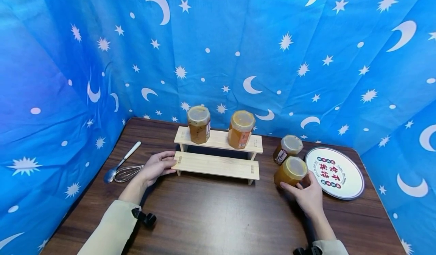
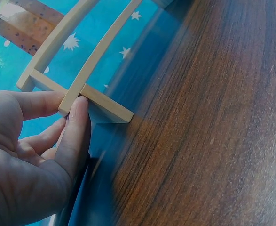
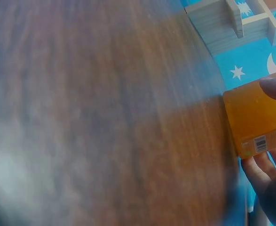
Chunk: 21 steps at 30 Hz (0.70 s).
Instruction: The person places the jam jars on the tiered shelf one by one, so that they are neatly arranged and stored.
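Both hands are occupied; the left hand (image 1: 156,168) pinches the left end of the lower shelf of a two-tier wooden rack (image 1: 216,165), thumb on one face and fingers on the other, the gap between them no wider than the board; the grip probably serves to steady the rack, since a light frame could slide if knocked. The right hand (image 1: 310,197) is spread only as far as an amber jar (image 1: 289,172) demands, thumb to one side and fingers curled to the other; a sideways hold of this sort leaves the lid free and likely keeps the jar upright. That jar is to the right of the rack, in front of a dark jar (image 1: 287,146) and beside a white plate (image 1: 354,171); whether its base touches the desk (image 1: 221,217) cannot be told. A speckled jar (image 1: 199,129) and an orange jar (image 1: 240,134) stand upright and well apart on the upper shelf, an arrangement that seems to suit display; a whisk (image 1: 128,173) and a white-handled spoon (image 1: 132,150) lie left of the rack, away from the jars.
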Each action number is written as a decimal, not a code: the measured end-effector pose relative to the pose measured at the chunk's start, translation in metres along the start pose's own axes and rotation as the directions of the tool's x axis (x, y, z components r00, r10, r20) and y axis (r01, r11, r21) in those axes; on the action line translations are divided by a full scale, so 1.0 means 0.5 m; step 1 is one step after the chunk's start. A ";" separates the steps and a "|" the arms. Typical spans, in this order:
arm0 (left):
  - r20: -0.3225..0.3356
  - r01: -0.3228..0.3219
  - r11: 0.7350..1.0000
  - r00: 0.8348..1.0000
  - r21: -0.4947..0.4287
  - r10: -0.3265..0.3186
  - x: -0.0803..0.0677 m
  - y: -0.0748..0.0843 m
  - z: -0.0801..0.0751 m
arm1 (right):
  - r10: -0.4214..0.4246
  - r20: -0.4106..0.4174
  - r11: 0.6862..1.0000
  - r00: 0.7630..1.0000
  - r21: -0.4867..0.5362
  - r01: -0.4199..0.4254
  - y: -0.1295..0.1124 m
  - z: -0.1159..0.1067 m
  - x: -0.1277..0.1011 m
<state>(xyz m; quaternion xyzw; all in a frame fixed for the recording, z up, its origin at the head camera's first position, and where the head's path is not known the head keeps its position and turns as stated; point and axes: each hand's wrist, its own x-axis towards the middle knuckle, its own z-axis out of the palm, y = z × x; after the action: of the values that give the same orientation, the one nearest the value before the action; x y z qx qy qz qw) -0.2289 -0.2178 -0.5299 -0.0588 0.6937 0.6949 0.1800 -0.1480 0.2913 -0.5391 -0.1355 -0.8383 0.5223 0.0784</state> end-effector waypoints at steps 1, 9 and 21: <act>0.000 -0.001 1.000 1.000 -0.001 0.001 0.000 0.000 0.000 | 0.001 -0.003 1.000 1.000 -0.003 -0.001 -0.002 0.000 -0.001; 0.000 0.001 1.000 1.000 -0.004 -0.001 -0.001 -0.002 -0.001 | -0.013 -0.019 1.000 1.000 -0.015 0.013 -0.028 -0.011 -0.014; 0.005 -0.005 1.000 1.000 -0.006 0.005 -0.001 0.000 0.000 | -0.099 -0.016 0.995 0.995 0.025 0.099 -0.078 -0.022 -0.036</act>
<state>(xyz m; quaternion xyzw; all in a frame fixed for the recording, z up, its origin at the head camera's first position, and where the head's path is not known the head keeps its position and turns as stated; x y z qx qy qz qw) -0.2284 -0.2180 -0.5298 -0.0558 0.6913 0.6976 0.1798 -0.1334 0.2789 -0.4991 -0.0967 -0.8366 0.5275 0.1121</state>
